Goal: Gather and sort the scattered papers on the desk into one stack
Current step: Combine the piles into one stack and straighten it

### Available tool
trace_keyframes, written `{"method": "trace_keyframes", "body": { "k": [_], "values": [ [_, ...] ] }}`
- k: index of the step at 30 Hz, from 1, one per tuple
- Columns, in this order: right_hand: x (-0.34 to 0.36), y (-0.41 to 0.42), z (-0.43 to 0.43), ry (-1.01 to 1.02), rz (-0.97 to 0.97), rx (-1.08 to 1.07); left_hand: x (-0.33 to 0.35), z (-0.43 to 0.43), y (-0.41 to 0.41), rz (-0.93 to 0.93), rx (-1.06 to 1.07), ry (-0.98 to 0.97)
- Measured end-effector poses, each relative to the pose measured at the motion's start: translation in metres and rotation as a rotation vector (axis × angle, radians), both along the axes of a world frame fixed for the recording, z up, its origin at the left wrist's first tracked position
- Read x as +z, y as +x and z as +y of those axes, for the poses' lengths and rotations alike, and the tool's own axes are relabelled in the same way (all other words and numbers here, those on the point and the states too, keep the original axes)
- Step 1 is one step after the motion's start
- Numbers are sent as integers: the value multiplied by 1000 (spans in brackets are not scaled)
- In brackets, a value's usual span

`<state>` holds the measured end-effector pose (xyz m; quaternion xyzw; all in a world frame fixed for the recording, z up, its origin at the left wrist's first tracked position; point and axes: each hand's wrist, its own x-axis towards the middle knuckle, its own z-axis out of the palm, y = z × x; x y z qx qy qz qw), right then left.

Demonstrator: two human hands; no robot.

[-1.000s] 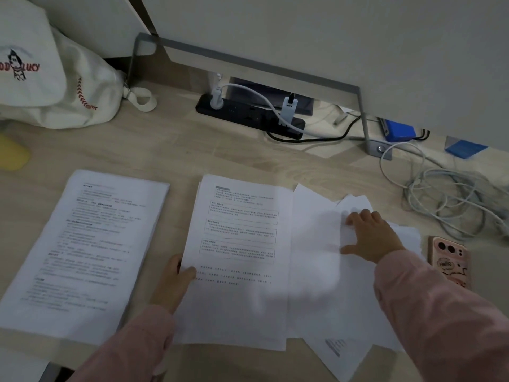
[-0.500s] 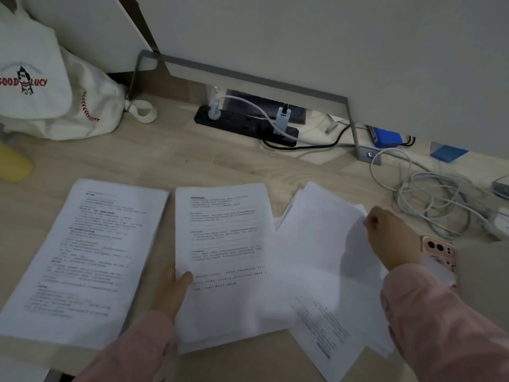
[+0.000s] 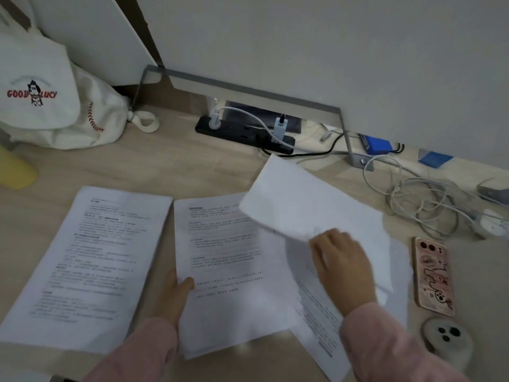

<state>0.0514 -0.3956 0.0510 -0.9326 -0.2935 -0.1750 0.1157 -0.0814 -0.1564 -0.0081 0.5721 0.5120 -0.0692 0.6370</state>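
The lifted sheets [image 3: 300,199] hang tilted above the top right corner of the printed stack [image 3: 228,271], blank side up. The right hand [image 3: 341,266] has them by their near edge. It is blurred, but its grip looks closed on that edge. The left hand [image 3: 176,293] pinches the printed stack's left edge, thumb on top, which anchors it to the tabletop [image 3: 192,166].

More loose sheets [image 3: 322,326] lie fanned and skewed just right of the printed stack, partly under it. A second printed pile [image 3: 91,266] lies just left of it. A phone [image 3: 432,274] and a tangle of cables [image 3: 421,205] sit further right.

To do this well, bring the lifted sheets down flat and square onto the printed stack and line up one long edge first. The left thumb should hold firm so nothing slides. Sweep low enough that no sheet peels away, and keep wide of the phone.
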Motion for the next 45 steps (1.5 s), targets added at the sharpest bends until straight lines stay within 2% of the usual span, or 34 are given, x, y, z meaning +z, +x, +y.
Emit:
{"method": "trace_keyframes", "body": {
  "k": [5, 12, 20, 26, 29, 32, 35, 42, 45],
  "values": [
    [-64, -37, 5, -96, 178, -33, 1, -1, -7, -13, -5, -19],
    [-88, -41, -5, -187, 471, -91, -13, 3, -14, 39, -56, -24],
    [-79, -27, -1, -382, 355, 31, -23, 2, -16, 80, -81, -4],
    [-70, -18, 0, -371, 404, -20, -25, 3, -21, 97, -116, 5],
    [-61, -14, 0, -202, 535, -198, -25, 5, -25, 105, -115, -10],
    [-50, -6, 0, 101, 758, -366, -22, 5, -27, 98, -83, -4],
    [-34, 1, 3, 432, 863, -467, -19, 3, -27, 48, -72, -3],
    [12, 13, 12, 1166, 1232, -448, -16, 3, -29, 34, -59, -21],
    [21, 20, 4, 1314, 1341, -347, -13, 1, -29, 12, -67, -15]
  ]
}}
